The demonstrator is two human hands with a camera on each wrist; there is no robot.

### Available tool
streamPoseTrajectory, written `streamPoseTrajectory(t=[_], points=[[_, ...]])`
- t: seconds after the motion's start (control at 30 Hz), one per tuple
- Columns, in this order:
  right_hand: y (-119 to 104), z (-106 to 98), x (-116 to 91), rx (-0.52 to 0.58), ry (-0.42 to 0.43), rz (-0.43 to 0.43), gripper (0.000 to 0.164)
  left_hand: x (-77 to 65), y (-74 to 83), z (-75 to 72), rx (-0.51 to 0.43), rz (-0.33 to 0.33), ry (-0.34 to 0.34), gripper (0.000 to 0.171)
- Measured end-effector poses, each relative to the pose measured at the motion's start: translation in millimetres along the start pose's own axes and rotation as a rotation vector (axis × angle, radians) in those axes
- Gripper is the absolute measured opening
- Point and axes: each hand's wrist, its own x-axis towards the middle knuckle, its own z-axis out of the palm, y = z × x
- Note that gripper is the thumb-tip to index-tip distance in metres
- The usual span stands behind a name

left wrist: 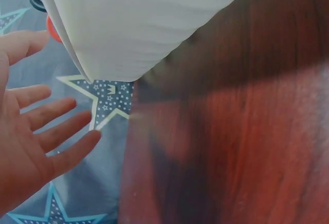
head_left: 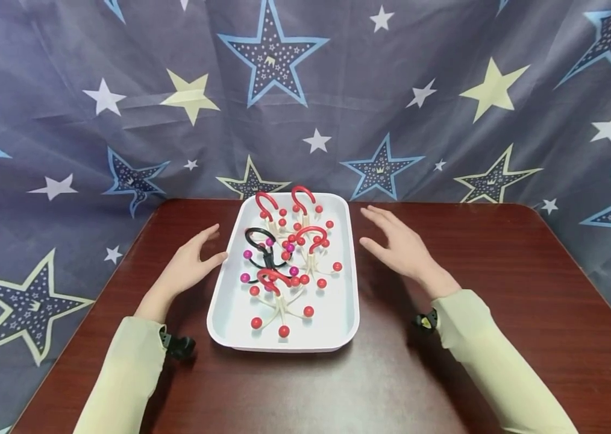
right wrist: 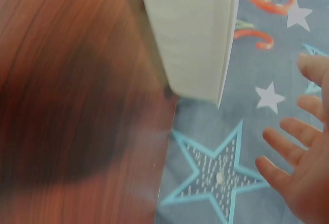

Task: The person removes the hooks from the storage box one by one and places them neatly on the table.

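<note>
We see a pair of pale yellow sleeves [head_left: 121,367] come in over a reddish-brown wooden table [head_left: 392,386] on either side of a shallow white tray [head_left: 332,319], its near rim facing us. The hands are well apart and hold nothing, fingers extended: the left hand [head_left: 188,262] just beside the tray's left rim, where we cannot tell whether its thumb touches, the right hand [head_left: 400,244] clear of the right rim.

Inside the tray we count five of what look like claw-shaped head massagers. Nearest its front stands a red-handled massager [head_left: 280,303]; behind it, toward the tray's left, a black massager [head_left: 268,259] with magenta tips; right of centre, a second red one [head_left: 310,263]; at the far end, a back-left massager [head_left: 271,227] and a back-right massager [head_left: 305,222].

We judge the tray light, stiff and somewhat slippery, best held by both long rims and kept level, since the massagers could slide or tangle. They look light, with thin, springy prongs; we would lift each by its hooked handle. Beyond the tray hangs a star-printed cloth [head_left: 338,72].
</note>
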Motion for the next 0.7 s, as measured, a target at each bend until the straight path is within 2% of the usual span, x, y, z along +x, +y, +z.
streamPoseTrajectory(t=[0.27, 0.4, 0.57, 0.7], points=[[-26.5, 13.8, 16.4, 0.099, -0.068, -0.061, 0.056, -9.5, -4.8, 7.6, -0.247, -0.046, -0.074, 0.073], [-36.4, 19.2, 22.7, 0.174, -0.114, -0.051, 0.055, -12.3, -6.4, 12.1, -0.362, -0.055, -0.119, 0.072], [-46.2, 25.7, 30.5, 0.292, -0.154, -0.039, 0.053, -16.0, -9.9, 17.9, -0.472, -0.047, -0.189, 0.069], [-52.1, 29.8, 34.7, 0.332, -0.164, -0.051, 0.050, -18.6, -15.8, 21.1, -0.545, -0.041, -0.250, 0.068]])
